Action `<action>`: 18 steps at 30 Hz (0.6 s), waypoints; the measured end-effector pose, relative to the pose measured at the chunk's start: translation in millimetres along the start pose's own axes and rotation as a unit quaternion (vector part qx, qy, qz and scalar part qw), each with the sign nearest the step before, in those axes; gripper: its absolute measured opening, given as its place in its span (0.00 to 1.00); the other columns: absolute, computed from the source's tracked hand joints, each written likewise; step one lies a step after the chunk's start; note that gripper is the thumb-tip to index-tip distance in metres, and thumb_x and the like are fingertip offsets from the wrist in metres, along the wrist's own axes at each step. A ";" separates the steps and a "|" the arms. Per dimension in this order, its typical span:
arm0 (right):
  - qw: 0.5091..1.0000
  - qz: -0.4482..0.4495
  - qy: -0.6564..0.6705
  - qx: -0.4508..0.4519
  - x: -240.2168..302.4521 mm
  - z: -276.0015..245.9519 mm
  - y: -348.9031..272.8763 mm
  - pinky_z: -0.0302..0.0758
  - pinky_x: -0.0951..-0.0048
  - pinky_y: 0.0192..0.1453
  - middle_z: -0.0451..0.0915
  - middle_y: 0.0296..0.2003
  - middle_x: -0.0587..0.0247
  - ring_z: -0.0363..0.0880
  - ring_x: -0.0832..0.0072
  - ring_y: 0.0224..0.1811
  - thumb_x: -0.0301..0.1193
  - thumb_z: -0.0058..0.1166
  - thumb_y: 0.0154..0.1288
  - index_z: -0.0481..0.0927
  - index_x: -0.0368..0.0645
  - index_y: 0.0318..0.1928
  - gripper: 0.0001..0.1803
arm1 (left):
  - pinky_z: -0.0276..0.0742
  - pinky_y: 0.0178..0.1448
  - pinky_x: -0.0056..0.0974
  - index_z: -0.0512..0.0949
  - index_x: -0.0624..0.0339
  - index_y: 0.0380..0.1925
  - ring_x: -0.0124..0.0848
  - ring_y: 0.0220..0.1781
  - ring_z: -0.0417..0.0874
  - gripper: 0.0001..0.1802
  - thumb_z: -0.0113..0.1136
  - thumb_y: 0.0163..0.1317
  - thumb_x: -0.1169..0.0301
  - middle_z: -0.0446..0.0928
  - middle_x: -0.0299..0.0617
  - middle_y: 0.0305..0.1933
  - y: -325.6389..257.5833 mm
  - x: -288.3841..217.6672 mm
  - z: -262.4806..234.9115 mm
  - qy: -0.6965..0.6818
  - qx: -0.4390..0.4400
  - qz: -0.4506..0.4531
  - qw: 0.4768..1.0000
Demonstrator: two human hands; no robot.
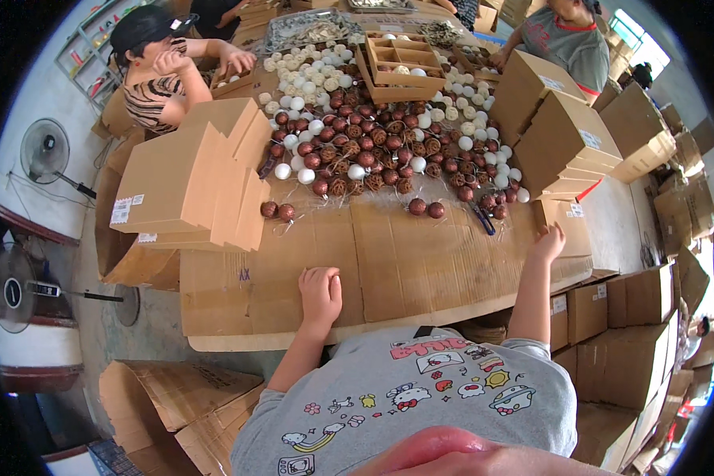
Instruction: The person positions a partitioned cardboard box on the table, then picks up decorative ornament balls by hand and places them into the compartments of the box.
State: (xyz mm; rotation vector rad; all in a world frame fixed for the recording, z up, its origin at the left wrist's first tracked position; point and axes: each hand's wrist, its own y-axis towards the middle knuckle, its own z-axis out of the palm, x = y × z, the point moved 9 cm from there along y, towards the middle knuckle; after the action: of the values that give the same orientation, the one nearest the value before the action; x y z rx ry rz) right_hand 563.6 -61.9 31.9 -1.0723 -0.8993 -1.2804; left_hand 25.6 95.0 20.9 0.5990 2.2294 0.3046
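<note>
My left hand (pixel 320 295) is loosely closed, nothing showing; right hand (pixel 549 242) curled, grip unclear, near two-o'clock box stack (pixel 567 147), which a careless knock could topple.

From where I stand, 2 fans (pixel 44 151) front a pale wall (pixel 79 141) near a cluttered shelf (pixel 87 49); across the room, light glares through a window (pixel 633 36), cartons (pixel 623 365) piled on grey floor (pixel 623 226)
</note>
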 end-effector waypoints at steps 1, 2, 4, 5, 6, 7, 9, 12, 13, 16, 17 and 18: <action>0.999 -0.040 -0.022 -0.003 3.8 -14.9 23.9 0.64 0.77 0.31 0.71 0.29 0.66 0.65 0.79 0.28 0.24 0.45 0.58 0.76 0.38 0.39 0.09 | 0.60 0.63 0.54 0.76 0.56 0.35 0.42 0.47 0.76 0.06 0.52 0.60 0.70 0.78 0.40 0.37 1.1 -0.5 0.7 -0.001 -0.001 0.005 1.000; 0.996 -0.082 -0.043 -0.009 -0.1 -38.2 63.3 0.63 0.76 0.31 0.70 0.29 0.67 0.65 0.78 0.28 0.24 0.45 0.58 0.75 0.38 0.39 0.09 | 0.60 0.62 0.53 0.76 0.56 0.35 0.42 0.47 0.76 0.05 0.52 0.60 0.70 0.78 0.40 0.37 2.6 -2.0 1.9 -0.004 -0.001 0.011 1.000; 0.995 -0.050 -0.090 -0.003 -2.6 -46.5 76.6 0.64 0.72 0.33 0.71 0.30 0.64 0.67 0.74 0.30 0.25 0.45 0.58 0.74 0.35 0.39 0.10 | 0.61 0.62 0.53 0.76 0.56 0.35 0.42 0.46 0.76 0.05 0.52 0.61 0.70 0.78 0.40 0.36 0.7 2.4 3.4 -0.007 -0.004 0.012 1.000; 0.995 -0.008 -0.080 -0.054 -10.4 -56.7 81.9 0.66 0.70 0.34 0.72 0.32 0.62 0.68 0.72 0.30 0.25 0.46 0.57 0.74 0.33 0.39 0.11 | 0.62 0.61 0.52 0.76 0.56 0.34 0.42 0.45 0.76 0.05 0.52 0.61 0.70 0.79 0.40 0.36 -0.5 3.8 3.6 -0.009 -0.009 0.011 1.000; 0.991 0.034 -0.071 -0.104 -7.4 -57.9 67.9 0.68 0.67 0.34 0.73 0.33 0.60 0.70 0.69 0.30 0.26 0.46 0.56 0.75 0.32 0.40 0.12 | 0.62 0.61 0.52 0.76 0.56 0.34 0.42 0.45 0.76 0.05 0.52 0.61 0.70 0.79 0.40 0.36 -1.2 3.6 3.5 -0.009 -0.010 0.011 1.000; 0.992 0.034 -0.071 -0.102 -8.7 -57.3 75.4 0.68 0.67 0.34 0.73 0.33 0.60 0.70 0.69 0.30 0.26 0.46 0.56 0.75 0.32 0.40 0.12 | 0.62 0.60 0.52 0.76 0.57 0.34 0.42 0.44 0.77 0.05 0.52 0.61 0.70 0.79 0.41 0.35 -1.4 3.5 3.5 -0.006 -0.010 0.011 1.000; 0.993 0.064 -0.072 -0.063 -19.9 -56.1 103.7 0.72 0.63 0.36 0.74 0.36 0.58 0.72 0.66 0.32 0.25 0.48 0.54 0.75 0.30 0.41 0.14 | 0.63 0.59 0.51 0.76 0.57 0.34 0.43 0.44 0.77 0.05 0.51 0.61 0.71 0.79 0.41 0.35 -0.2 2.8 2.2 -0.002 -0.012 0.009 1.000; 0.962 -0.016 -0.212 -0.170 5.7 -76.5 107.4 0.78 0.58 0.49 0.77 0.44 0.51 0.78 0.61 0.45 0.24 0.51 0.51 0.76 0.30 0.47 0.20 | 0.64 0.57 0.50 0.76 0.57 0.34 0.44 0.43 0.77 0.05 0.51 0.61 0.71 0.79 0.41 0.35 -2.8 -1.0 -1.6 -0.013 -0.018 0.019 1.000; 0.943 0.042 -0.278 -0.178 21.2 -72.9 80.0 0.77 0.57 0.53 0.77 0.50 0.47 0.78 0.59 0.51 0.24 0.50 0.53 0.73 0.29 0.53 0.25 | 0.64 0.56 0.50 0.76 0.58 0.33 0.44 0.43 0.77 0.05 0.51 0.61 0.71 0.79 0.42 0.34 -3.5 1.3 -1.1 -0.014 -0.021 0.018 1.000; 0.994 0.063 -0.026 -0.090 -42.0 -101.6 149.5 0.76 0.58 0.56 0.76 0.51 0.47 0.79 0.57 0.49 0.25 0.48 0.55 0.70 0.29 0.56 0.26 | 0.65 0.55 0.50 0.76 0.58 0.33 0.44 0.42 0.77 0.05 0.52 0.60 0.72 0.79 0.43 0.34 1.9 -3.2 1.2 -0.027 -0.021 0.030 0.999; 0.993 0.086 -0.030 -0.074 -49.0 -101.2 151.2 0.75 0.57 0.56 0.71 0.57 0.46 0.73 0.58 0.58 0.31 0.47 0.60 0.65 0.35 0.62 0.29 | 0.66 0.54 0.50 0.76 0.59 0.33 0.45 0.42 0.77 0.04 0.52 0.60 0.73 0.79 0.43 0.34 1.3 -4.0 0.6 -0.027 -0.021 0.030 0.999; 0.993 0.086 -0.032 -0.072 -46.8 -100.6 148.1 0.75 0.57 0.56 0.71 0.57 0.46 0.73 0.58 0.58 0.31 0.47 0.60 0.65 0.35 0.62 0.29 | 0.66 0.54 0.50 0.76 0.59 0.33 0.45 0.42 0.77 0.04 0.52 0.60 0.73 0.79 0.43 0.34 0.4 -3.4 -0.1 -0.027 -0.022 0.028 0.999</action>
State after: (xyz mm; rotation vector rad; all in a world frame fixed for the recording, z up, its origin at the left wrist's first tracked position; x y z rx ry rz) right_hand 700.4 -148.4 -57.7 -1.2813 -0.7535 -1.1870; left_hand 27.6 93.6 23.3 0.6396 2.1520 0.3619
